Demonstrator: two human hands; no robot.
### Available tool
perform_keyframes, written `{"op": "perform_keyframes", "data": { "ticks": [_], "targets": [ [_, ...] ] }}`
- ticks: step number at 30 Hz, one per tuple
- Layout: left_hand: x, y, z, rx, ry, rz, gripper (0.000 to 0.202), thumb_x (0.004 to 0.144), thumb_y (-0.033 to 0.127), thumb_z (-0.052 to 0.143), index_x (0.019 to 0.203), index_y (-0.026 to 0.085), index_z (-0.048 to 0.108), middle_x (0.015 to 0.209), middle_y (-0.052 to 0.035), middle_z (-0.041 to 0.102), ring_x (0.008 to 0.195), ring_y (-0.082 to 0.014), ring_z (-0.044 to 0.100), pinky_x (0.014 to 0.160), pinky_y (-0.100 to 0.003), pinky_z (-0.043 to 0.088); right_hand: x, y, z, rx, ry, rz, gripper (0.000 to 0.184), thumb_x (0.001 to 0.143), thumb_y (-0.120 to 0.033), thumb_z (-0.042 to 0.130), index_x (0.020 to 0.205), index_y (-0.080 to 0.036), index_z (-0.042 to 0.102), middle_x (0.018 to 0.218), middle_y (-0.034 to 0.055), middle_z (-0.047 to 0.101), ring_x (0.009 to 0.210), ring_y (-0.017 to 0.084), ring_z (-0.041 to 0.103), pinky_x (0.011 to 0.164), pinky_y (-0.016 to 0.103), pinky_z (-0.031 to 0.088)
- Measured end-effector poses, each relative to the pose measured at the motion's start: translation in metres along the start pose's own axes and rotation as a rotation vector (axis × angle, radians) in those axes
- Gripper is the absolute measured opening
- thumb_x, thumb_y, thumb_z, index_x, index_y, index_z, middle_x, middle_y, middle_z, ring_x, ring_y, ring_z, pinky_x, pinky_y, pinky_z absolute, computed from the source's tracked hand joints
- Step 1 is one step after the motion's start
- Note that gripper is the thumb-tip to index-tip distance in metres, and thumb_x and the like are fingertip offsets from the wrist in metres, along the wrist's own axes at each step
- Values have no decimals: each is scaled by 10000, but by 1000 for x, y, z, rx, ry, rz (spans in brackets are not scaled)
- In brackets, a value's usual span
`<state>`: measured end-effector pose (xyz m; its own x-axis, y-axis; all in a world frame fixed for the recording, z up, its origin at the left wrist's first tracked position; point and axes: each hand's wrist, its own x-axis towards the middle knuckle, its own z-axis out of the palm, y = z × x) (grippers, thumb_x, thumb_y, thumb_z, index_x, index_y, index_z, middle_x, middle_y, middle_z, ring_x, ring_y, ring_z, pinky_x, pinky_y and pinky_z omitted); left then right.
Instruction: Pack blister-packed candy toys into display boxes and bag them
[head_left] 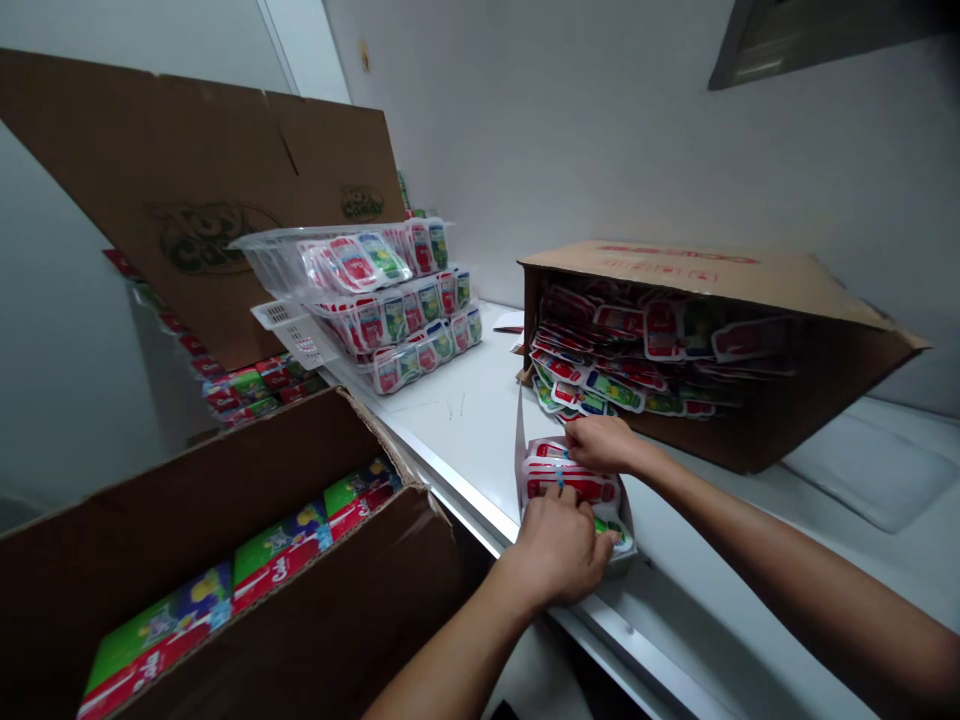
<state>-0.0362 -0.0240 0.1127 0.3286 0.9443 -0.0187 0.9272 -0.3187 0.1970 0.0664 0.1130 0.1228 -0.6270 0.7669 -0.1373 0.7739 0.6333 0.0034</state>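
Observation:
A small white-sided display box (628,518) stands near the table's front edge, its lid flap raised on the left. Red and green bottle-shaped packets (574,484) are packed inside it. My left hand (561,545) reaches over the near side, its fingers bent over the packets and its thumb by a green one. Across the far end of the box, my right hand (601,443) is closed with its fingertips down among the packets; its grip is partly hidden. Just behind, a large carton (720,265) lies on its side, its open mouth showing many loose packets.
Stacked clear plastic trays (270,250) full of packets stand at the back left. An open brown carton (285,420) at the front left holds printed Cola boxes (277,560). Behind it rise a large cardboard flap (225,170) and more stacked boxes. A clear plastic sheet (877,465) lies at right.

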Motion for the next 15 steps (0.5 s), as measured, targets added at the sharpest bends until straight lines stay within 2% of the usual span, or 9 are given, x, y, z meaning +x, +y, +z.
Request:
{"op": "perform_keyframes", "data": {
  "ticks": [3, 7, 11, 15],
  "targets": [
    [-1, 1, -4, -4, -25, -8, 489, 914, 485, 384, 1056, 126, 684, 1059, -197, 648, 994, -360, 593, 820, -475, 498, -6, -2, -1, -15, 38, -51, 222, 881, -215, 464, 939, -193, 677, 948, 119, 706, 913, 258, 644, 662, 290, 407],
    [2, 3, -6, 27, -58, 15, 512, 925, 469, 361, 995, 108, 717, 1006, -200, 666, 966, -359, 609, 816, -475, 503, -15, -8, -2, -34, 132, -85, 203, 905, -164, 432, 975, -168, 622, 1024, 145, 669, 971, 259, 602, 754, 312, 382],
    [5, 2, -5, 37, -57, 32, 528, 921, 478, 361, 964, 104, 731, 962, -196, 680, 933, -349, 626, 808, -461, 506, -16, -7, -7, -27, 231, -15, 222, 872, -64, 411, 1033, -117, 554, 936, 152, 695, 881, 250, 631, 809, 338, 348],
    [6, 1, -4, 13, -30, 34, 505, 907, 459, 394, 973, 82, 723, 961, -212, 684, 928, -372, 627, 787, -475, 509, -15, 11, -21, 69, 339, 63, 275, 945, -170, 375, 1198, -118, 469, 924, 121, 712, 824, 235, 657, 727, 300, 368]
  ]
}}
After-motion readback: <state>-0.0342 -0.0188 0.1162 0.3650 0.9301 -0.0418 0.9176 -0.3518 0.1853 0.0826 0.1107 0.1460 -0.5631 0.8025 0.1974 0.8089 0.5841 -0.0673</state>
